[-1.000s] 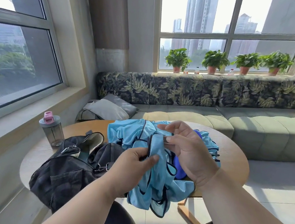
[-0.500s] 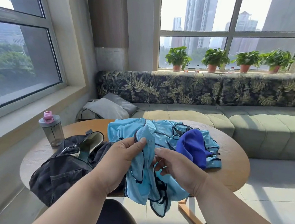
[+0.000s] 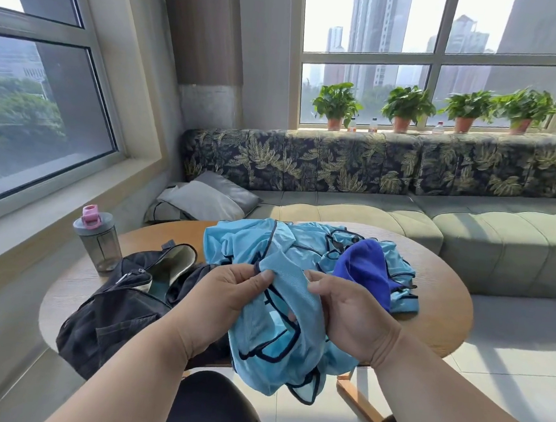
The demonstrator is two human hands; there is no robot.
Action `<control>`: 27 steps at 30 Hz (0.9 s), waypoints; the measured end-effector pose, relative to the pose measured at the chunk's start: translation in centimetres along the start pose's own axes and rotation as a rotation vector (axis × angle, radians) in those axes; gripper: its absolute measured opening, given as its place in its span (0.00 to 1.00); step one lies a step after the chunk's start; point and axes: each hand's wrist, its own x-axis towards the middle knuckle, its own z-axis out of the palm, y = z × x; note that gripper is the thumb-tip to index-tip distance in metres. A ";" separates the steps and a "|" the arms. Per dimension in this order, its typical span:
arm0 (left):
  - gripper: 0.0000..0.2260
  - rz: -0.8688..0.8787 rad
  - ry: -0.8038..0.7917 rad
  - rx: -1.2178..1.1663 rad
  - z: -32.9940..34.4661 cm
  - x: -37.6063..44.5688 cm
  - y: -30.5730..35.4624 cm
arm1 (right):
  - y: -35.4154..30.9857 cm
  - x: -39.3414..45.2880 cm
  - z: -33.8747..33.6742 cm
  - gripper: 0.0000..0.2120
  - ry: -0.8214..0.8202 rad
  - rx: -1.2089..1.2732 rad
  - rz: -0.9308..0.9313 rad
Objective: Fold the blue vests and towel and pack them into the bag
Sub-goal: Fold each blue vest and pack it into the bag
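Left hand [image 3: 230, 293] pinches top edge of light-blue vest [image 3: 276, 337], thumb over dark trim. Right hand [image 3: 351, 316] grips same vest just beside, fingers curled into fabric. Vest hangs off near tabletop [image 3: 441, 310] edge, bunched. More vests [image 3: 254, 242] heaped behind on tabletop; dark-blue towel [image 3: 364, 274] lies on heap. Black bag [image 3: 118, 315] at left, mouth unzipped. Bottle [image 3: 99, 243] beyond bag.
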 end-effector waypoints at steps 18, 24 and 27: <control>0.11 0.029 -0.145 -0.133 -0.2 -0.6 0.8 | 2.0 0.6 0.7 0.26 0.077 -0.101 0.185; 0.13 0.027 -0.114 -0.204 0.3 -0.9 1.1 | 1.9 0.2 1.7 0.30 0.066 -0.052 0.205; 0.14 0.030 -0.092 -0.244 0.3 -0.7 1.1 | 1.6 -0.1 2.0 0.35 0.034 -0.055 0.207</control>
